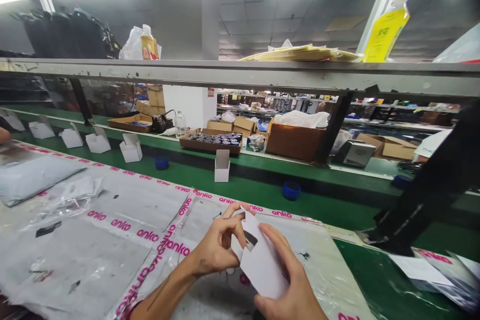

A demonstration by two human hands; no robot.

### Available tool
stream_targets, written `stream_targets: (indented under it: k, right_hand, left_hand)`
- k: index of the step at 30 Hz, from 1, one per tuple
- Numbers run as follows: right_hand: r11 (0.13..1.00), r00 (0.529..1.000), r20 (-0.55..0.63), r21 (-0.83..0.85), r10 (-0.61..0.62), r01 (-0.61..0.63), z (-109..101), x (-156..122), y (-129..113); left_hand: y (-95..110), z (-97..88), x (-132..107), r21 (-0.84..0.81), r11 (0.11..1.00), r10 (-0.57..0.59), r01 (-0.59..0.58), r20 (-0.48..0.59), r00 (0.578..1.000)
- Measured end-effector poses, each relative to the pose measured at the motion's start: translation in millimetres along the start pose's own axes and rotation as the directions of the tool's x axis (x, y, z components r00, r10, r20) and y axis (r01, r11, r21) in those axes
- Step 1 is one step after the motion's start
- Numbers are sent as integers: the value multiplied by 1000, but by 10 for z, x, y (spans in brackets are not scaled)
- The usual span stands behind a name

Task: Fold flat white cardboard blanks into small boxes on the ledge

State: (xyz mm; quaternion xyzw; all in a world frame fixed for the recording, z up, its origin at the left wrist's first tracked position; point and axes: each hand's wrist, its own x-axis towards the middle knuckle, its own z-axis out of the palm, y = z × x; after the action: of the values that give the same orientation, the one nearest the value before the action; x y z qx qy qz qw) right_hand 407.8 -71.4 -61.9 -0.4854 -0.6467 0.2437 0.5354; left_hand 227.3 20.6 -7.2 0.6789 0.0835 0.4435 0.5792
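Both of my hands hold a small white cardboard box (262, 262), still partly flat, above the worktable. My right hand (288, 280) cups it from below and the right, fingers wrapped round its side. My left hand (219, 242) pinches its upper flap with thumb and fingers. The worktable (112, 240) under them is covered in grey sheet taped with pink "anko" tape.
Several folded white boxes (131, 149) stand along the green conveyor belt (255, 190), with one more white box (222, 165) in the middle and blue caps (291, 190) near it. Cardboard trays (210, 141) sit behind. Plastic bags (33, 175) lie at left. A metal shelf rail (240, 75) runs overhead.
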Motion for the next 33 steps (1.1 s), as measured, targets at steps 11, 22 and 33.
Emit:
stream_targets:
  k: [11, 22, 33]
  right_hand:
    - [990, 955, -279, 126, 98, -64, 77, 34, -217]
    - [806, 981, -135, 591, 141, -34, 190, 239, -277]
    - [977, 981, -141, 183, 135, -108, -74, 119, 184]
  left_hand:
    - [30, 167, -142, -88, 996, 0, -11, -126, 992]
    - [-35, 155, -164, 240, 971, 54, -3, -207, 977]
    - [-409, 53, -114, 365, 917, -63, 162, -269, 961]
